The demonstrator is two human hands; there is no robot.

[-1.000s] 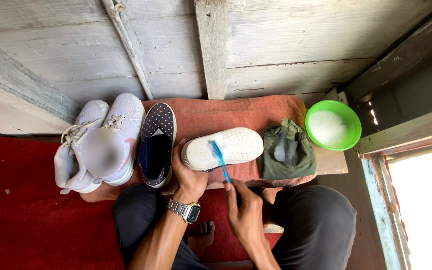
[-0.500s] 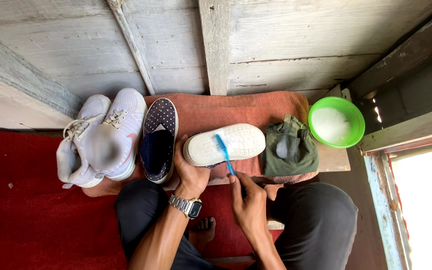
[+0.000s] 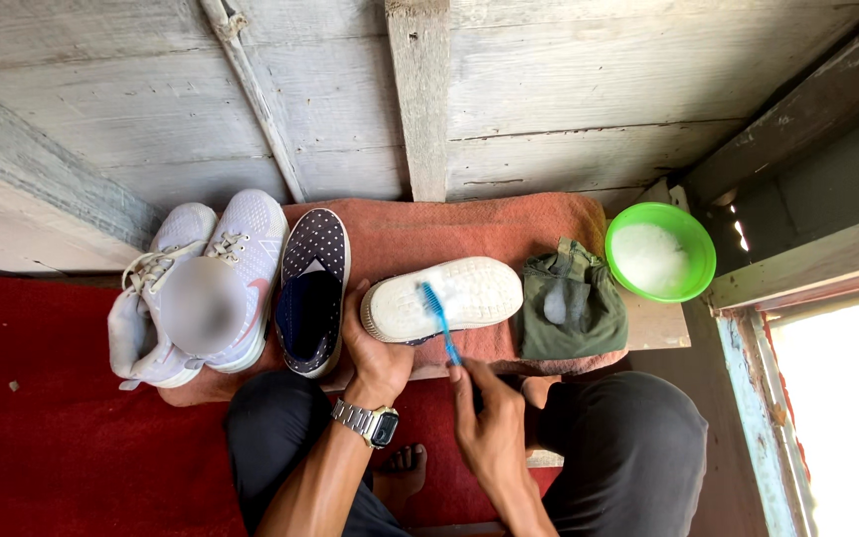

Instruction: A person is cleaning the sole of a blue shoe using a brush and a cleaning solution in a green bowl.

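Weathered grey plank wall point(image 3: 569, 89) fills the background, with a red carpet point(image 3: 42, 438) below it and a rust-coloured towel point(image 3: 469, 227) spread along the low ledge. On the towel, from the person's left, stand a pair of white sneakers point(image 3: 201, 288), a dark dotted slip-on point(image 3: 313, 288), a white-soled shoe point(image 3: 444, 298) lying sole-up, a folded green cloth point(image 3: 569, 303) and a green bowl point(image 3: 660, 251) of white foam. The left hand point(image 3: 380, 358) is clamped on the heel end of the white-soled shoe; the right hand point(image 3: 489, 423) is closed around a blue toothbrush point(image 3: 439, 320), bristles touching the sole. One risk — the shoe lies near the ledge's front edge, so a hard stroke might roll it out of the left hand's grip and down onto the carpet.
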